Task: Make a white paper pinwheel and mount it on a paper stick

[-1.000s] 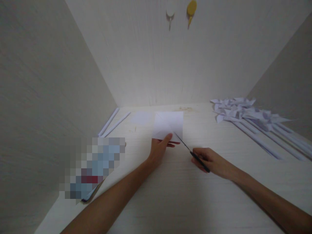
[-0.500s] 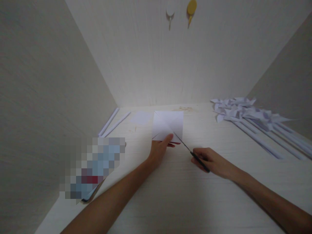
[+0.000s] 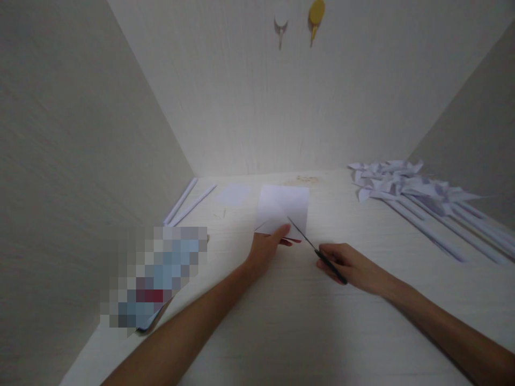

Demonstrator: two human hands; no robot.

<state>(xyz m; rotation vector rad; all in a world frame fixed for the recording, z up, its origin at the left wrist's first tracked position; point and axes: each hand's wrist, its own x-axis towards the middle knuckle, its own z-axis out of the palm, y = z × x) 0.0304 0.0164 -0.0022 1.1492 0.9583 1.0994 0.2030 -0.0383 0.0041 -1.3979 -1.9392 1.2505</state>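
A square sheet of white paper [image 3: 284, 206] is pinched at its near edge by my left hand [image 3: 269, 244], with the thumb on top and the other fingers underneath. Faint diagonal lines run in from its corners. My right hand [image 3: 341, 264] grips the black handle of a pair of scissors [image 3: 311, 244]. Their thin blades lie across the sheet's near right corner, with the tip just beyond my left thumb. Whether the blades are apart or together I cannot tell.
Several paper pinwheels [image 3: 406, 187] on white rolled sticks lie in a pile at the right. Two paper sticks [image 3: 193, 205], a pale round paper piece [image 3: 233, 194] and a pixelated phone-like object [image 3: 161, 284] lie at the left. Hooks [image 3: 316, 13] hang on the back wall.
The paper and my left hand have shifted slightly to the right and turned a little. The right hand with the scissors has stayed nearly still.
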